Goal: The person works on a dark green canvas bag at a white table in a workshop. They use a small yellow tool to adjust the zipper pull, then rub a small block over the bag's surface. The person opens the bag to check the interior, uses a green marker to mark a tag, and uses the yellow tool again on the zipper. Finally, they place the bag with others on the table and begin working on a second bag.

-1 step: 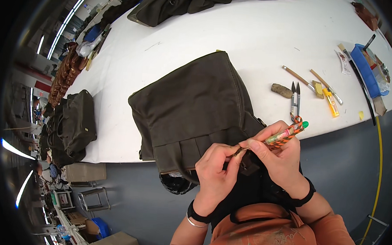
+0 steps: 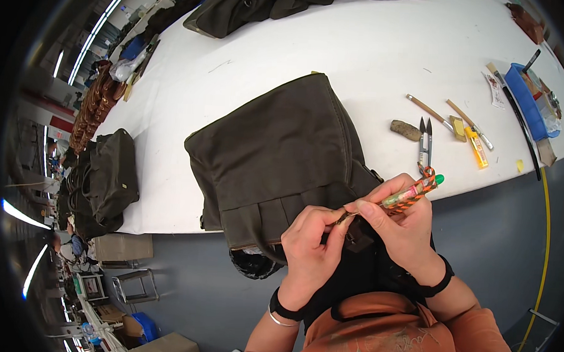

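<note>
A dark olive canvas bag [image 2: 264, 150] lies over the near edge of the white table, flap up, with a zip and handle at its lower end. At the bag's lower right, my left hand [image 2: 313, 253] pinches a small dark piece, too small to make out. My right hand [image 2: 399, 228] grips a pen-like tool [image 2: 399, 197] with a green end and an orange-and-black cord, its tip between both hands' fingertips. Thread snips [image 2: 425, 141], a greyish block [image 2: 405, 130], brushes [image 2: 426, 107], a yellow block [image 2: 457, 128] and a yellow tube [image 2: 476, 148] lie beyond my right hand.
Olive bags [image 2: 106, 174] lie at the table's left end, brown leather items [image 2: 93, 111] beyond, more bags [image 2: 239, 7] along the back. A blue tray [image 2: 527, 108] sits at the right. A coworker [image 2: 77, 249], a metal stool [image 2: 135, 286] and cardboard boxes [image 2: 164, 348] are at lower left.
</note>
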Motion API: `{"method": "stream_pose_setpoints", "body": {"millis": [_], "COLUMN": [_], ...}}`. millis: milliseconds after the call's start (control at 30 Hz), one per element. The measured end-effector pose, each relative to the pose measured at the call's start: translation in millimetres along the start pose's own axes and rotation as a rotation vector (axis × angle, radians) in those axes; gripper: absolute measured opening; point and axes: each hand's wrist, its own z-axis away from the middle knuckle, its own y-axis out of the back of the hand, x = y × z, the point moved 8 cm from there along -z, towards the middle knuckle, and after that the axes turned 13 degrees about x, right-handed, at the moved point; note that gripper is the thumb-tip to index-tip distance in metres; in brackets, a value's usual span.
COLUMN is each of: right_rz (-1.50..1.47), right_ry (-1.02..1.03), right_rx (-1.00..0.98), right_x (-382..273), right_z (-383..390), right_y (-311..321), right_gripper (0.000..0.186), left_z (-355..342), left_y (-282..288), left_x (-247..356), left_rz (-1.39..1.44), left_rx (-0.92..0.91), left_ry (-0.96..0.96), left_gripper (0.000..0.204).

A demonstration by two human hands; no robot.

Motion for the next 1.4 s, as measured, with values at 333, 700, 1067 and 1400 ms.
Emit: {"method": "stream_pose_setpoints", "body": {"millis": [333,700,1067,1400], "right_rz": [0.129,0.115,-0.130,0.256], "right_ry": [0.051,0.063,-0.105,0.166], "right_rx": [0.007,-0.071,-0.074,-0.086], "right_x": [0,2,8,0], "right_z": [-1,-5,-7,-2], "right_y": [2,2,3,2], "right_gripper": [0.010,0.010,0.012,0.007], "left_z": [0,3,0,3], "left_y": [-1,-1,-1,-6], "left_x": [2,4,2,2], "left_rz": [-0.031,-0.043,-0.024,-0.060], "left_rx": [-0.015,0.012,-0.024,-0.046], "left_ry": [-0.061,-0.106,-0.016,-0.078], "left_gripper": [0.011,0.013,0.012,0.010]}}
